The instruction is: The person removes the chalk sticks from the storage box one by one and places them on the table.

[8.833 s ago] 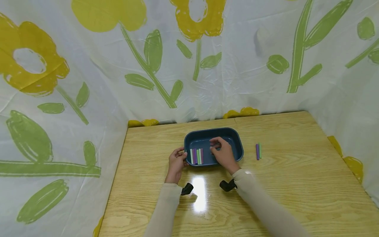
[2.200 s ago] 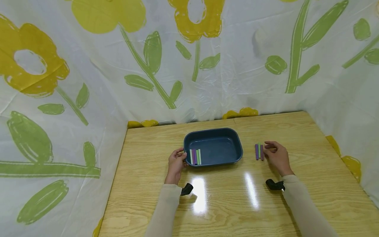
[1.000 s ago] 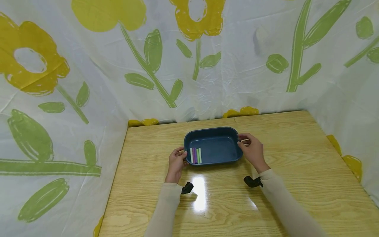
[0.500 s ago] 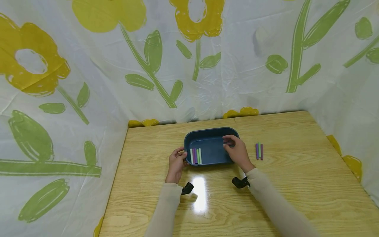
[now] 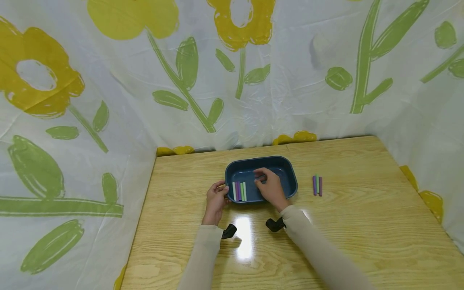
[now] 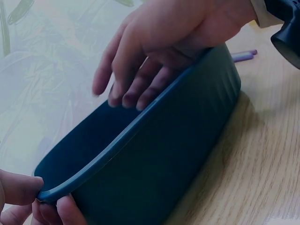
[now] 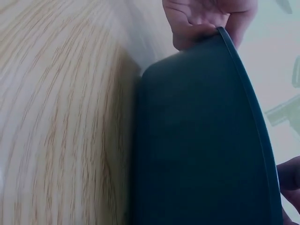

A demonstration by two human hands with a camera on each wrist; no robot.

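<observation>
A dark blue tray [image 5: 288,177] rests on the table with several chalk sticks [image 5: 239,191], white, purple and green, lined up at its left end. My left hand [image 5: 216,197] pinches the tray's left rim, thumb on top and fingers beneath, as the left wrist view also shows. Over the tray's middle hovers my right hand [image 5: 272,187], right of the row and apart from it. Its fingers hang loosely bent in the left wrist view, and no chalk shows between them. On the table right of the tray lie three chalk sticks [image 5: 317,185], two purple around one green.
The wooden table [image 5: 362,209] ends at a flower-printed cloth [image 5: 297,80] behind and at both sides. A black wrist camera [image 5: 229,231] sticks out from the left sleeve, another wrist camera [image 5: 275,224] from the right.
One purple chalk stick has gone from the row in the tray to the group on the table. My right hand has since moved left, back over the tray. The left hand stays put.
</observation>
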